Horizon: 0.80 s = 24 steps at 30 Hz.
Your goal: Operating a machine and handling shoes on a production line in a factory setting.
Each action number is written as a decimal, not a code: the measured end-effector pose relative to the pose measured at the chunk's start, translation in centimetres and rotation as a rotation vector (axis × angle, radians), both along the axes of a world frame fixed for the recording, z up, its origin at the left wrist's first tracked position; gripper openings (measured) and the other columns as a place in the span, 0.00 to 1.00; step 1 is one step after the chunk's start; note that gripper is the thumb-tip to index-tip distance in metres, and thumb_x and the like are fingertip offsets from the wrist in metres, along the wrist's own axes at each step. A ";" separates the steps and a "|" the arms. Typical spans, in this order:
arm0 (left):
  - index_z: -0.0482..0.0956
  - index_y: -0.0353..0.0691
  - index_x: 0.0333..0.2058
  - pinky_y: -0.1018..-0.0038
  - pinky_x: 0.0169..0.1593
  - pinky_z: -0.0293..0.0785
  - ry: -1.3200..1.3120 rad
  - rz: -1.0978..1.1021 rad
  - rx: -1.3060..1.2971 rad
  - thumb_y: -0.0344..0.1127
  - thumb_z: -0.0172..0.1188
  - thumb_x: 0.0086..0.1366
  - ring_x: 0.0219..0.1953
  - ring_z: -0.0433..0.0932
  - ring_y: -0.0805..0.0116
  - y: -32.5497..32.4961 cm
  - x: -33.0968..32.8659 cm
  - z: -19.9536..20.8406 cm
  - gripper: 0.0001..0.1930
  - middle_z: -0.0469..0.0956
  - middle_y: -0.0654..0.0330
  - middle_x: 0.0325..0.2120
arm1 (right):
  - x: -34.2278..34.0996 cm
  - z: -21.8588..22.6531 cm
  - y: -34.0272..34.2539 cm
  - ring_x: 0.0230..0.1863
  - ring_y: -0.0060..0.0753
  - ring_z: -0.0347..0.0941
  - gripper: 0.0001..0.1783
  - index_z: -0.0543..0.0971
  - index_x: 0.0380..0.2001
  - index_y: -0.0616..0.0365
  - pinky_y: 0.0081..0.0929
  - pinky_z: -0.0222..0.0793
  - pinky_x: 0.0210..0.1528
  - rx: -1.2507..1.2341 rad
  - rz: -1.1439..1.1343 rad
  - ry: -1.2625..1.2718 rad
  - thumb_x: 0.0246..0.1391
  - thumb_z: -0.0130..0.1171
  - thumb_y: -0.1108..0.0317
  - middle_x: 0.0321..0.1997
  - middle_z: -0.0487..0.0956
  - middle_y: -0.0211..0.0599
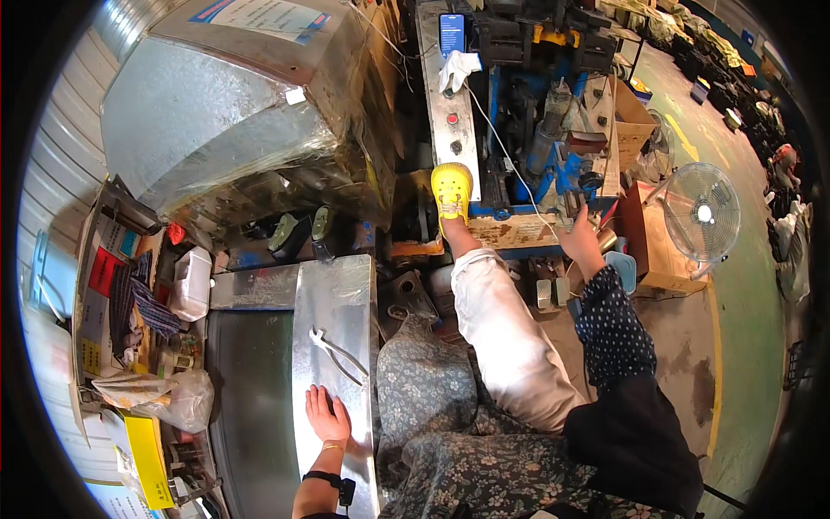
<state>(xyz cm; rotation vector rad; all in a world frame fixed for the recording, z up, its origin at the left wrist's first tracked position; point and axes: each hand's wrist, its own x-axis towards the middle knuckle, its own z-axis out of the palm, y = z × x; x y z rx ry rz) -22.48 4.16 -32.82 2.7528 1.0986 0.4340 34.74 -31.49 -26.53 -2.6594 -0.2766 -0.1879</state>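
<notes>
My left hand (327,417) lies flat on a bare metal tabletop (333,298), fingers stretched out and holding nothing. Just beyond its fingertips rests a pair of pincers (339,355) with metal handles. My right hand (581,240) reaches to the front edge of a blue machine (545,156). Its fingers are closed at a small dark metal part there; what they grip is too small to make out. To the left of that hand, my foot in a yellow shoe (451,189) is propped on the machine's pale panel (445,147), below a red button (452,119).
A phone (451,35) and white cloth (458,71) lie on the panel. A large grey metal housing (216,104) stands at the left. At the right are a caged fan (702,214), a wooden box (653,246) and a cardboard box (633,121). A shelf (95,303) holds clutter.
</notes>
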 end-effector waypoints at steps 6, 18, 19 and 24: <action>0.71 0.31 0.57 0.51 0.68 0.54 -0.039 -0.022 -0.020 0.40 0.52 0.66 0.66 0.60 0.38 -0.2 1.1 -0.1 0.25 0.67 0.41 0.62 | 7.1 -6.2 -4.0 0.18 0.40 0.74 0.17 0.77 0.37 0.67 0.37 0.69 0.19 0.646 -0.189 0.548 0.55 0.64 0.62 0.23 0.78 0.43; 0.71 0.32 0.59 0.52 0.69 0.53 -0.001 0.012 -0.002 0.42 0.51 0.68 0.67 0.60 0.39 0.4 -0.6 -0.9 0.25 0.66 0.42 0.63 | 4.9 -4.3 -1.1 0.36 0.63 0.80 0.20 0.80 0.29 0.75 0.47 0.76 0.41 0.174 -0.119 0.201 0.54 0.57 0.61 0.31 0.81 0.65; 0.71 0.32 0.59 0.52 0.69 0.53 0.001 0.014 -0.008 0.42 0.51 0.68 0.67 0.59 0.40 0.4 -0.5 -0.9 0.25 0.66 0.43 0.63 | 4.6 -3.8 -1.1 0.43 0.67 0.77 0.21 0.81 0.31 0.74 0.49 0.74 0.48 0.180 -0.133 0.227 0.53 0.58 0.60 0.34 0.80 0.67; 0.71 0.33 0.59 0.53 0.69 0.53 0.002 0.027 0.004 0.42 0.50 0.68 0.67 0.59 0.41 0.2 -0.5 -0.6 0.25 0.66 0.43 0.63 | 3.9 -3.3 -0.5 0.42 0.66 0.78 0.21 0.81 0.32 0.73 0.49 0.74 0.47 0.174 -0.101 0.096 0.53 0.58 0.59 0.35 0.79 0.69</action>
